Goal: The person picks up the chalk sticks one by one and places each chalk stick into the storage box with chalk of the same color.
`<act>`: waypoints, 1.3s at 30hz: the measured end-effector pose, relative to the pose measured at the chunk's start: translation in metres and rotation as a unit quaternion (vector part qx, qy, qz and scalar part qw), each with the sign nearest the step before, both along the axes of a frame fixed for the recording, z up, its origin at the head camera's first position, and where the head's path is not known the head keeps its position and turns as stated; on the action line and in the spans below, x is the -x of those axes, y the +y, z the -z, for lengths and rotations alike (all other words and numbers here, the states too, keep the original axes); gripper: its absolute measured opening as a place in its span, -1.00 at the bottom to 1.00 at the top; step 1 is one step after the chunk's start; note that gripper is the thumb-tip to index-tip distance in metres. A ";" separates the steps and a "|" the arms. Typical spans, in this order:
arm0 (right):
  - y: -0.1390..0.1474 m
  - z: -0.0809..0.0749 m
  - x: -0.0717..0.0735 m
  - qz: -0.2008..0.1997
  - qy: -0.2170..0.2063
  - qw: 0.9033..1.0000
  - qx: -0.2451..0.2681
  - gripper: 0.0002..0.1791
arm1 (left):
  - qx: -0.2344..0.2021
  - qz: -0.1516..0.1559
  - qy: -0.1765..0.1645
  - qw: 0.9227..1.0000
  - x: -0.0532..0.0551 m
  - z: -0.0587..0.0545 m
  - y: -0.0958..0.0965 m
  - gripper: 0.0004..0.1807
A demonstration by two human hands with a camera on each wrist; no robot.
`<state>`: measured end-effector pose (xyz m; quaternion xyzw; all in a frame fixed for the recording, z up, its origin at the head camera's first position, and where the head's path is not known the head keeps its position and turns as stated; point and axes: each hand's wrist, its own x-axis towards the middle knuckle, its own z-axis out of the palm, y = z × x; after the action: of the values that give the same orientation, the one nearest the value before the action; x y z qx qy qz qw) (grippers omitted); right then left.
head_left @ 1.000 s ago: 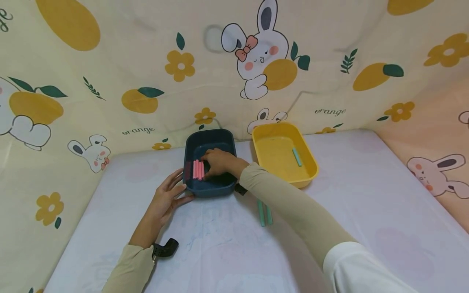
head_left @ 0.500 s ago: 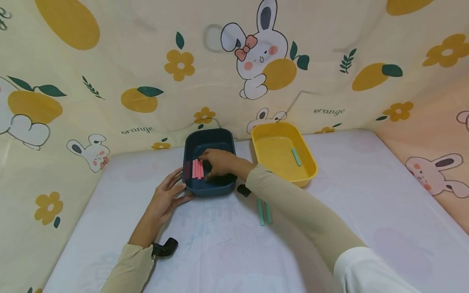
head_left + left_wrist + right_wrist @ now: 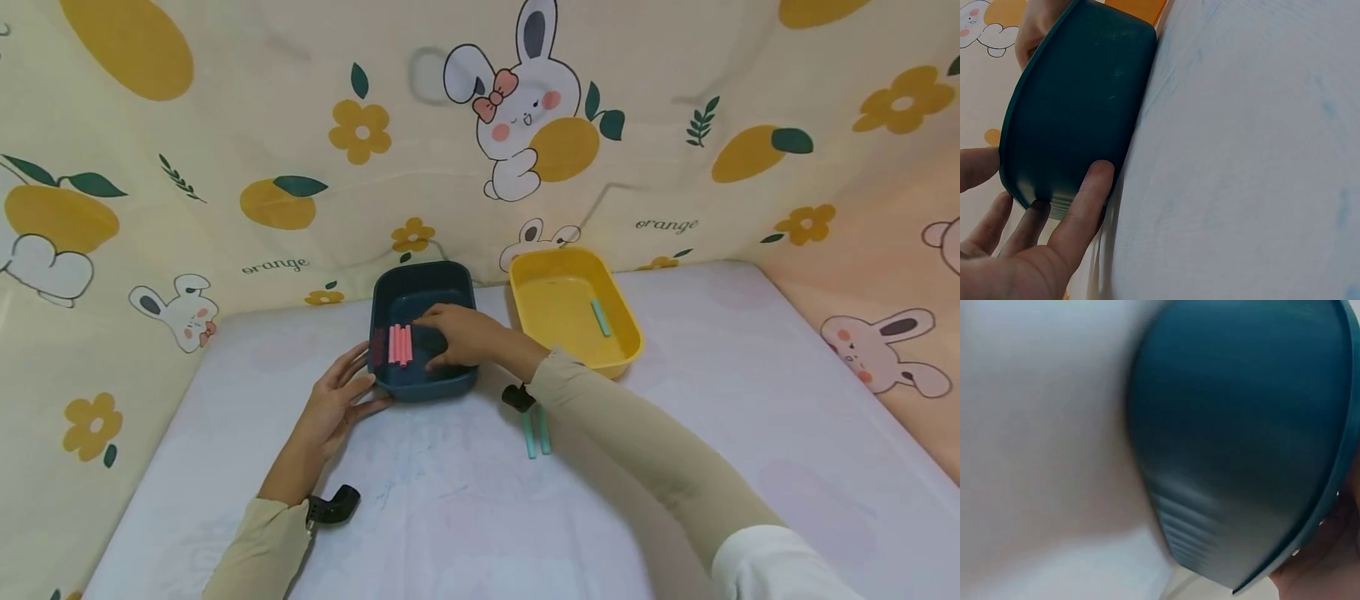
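Observation:
In the head view, several pink sticks (image 3: 401,345) that look like chalk lie side by side in a dark blue bin (image 3: 424,390). A darker maroon strip (image 3: 378,346) runs along the bin's left wall. My right hand (image 3: 468,335) reaches inside, thumb and fingers spread just right of the sticks and apart from them. Against the bin's left front corner rests my left hand (image 3: 333,404). The left wrist view shows its thumb (image 3: 1085,209) straight along the bin wall (image 3: 1085,94), with the other fingers around the corner. In the right wrist view the bin wall (image 3: 1241,437) hides most of the right hand.
A yellow bin (image 3: 562,287) stands right of the dark blue one, with one green stick (image 3: 601,317) in it. Two more green sticks (image 3: 536,433) lie on the white table (image 3: 450,500) near the right forearm. A patterned cloth (image 3: 420,167) rises behind the bins.
My right hand has drawn back rightward from the pink sticks, and its fingers have spread wider. The sticks lie in place in the dark blue bin. My left hand stays at the corner.

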<state>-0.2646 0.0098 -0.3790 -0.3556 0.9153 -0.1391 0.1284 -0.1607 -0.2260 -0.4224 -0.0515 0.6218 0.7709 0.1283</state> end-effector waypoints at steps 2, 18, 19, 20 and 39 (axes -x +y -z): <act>0.004 0.000 -0.002 0.003 0.000 1.000 0.008 -0.14 | 0.002 0.001 -0.004 1.000 0.000 -0.001 0.000 -0.33; 0.036 -0.017 -0.028 0.007 0.009 0.999 0.051 -0.16 | 0.004 -0.009 -0.015 1.000 -0.002 -0.004 0.001 -0.32; 0.039 -0.018 -0.030 0.009 0.007 0.998 0.055 -0.16 | 0.003 -0.011 -0.016 1.000 -0.002 -0.004 0.002 -0.33; 0.041 -0.020 -0.031 0.012 0.005 0.998 0.060 -0.16 | 0.001 -0.012 -0.017 1.000 -0.001 -0.004 0.002 -0.33; 0.093 -0.013 -0.060 0.049 0.021 0.993 0.103 -0.17 | 0.003 -0.008 -0.006 1.000 -0.002 -0.002 0.002 -0.32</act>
<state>-0.2042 0.1028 -0.3661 -0.3241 0.9150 -0.2312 0.0649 -0.1592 -0.2236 -0.4203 -0.0614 0.6232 0.7695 0.1256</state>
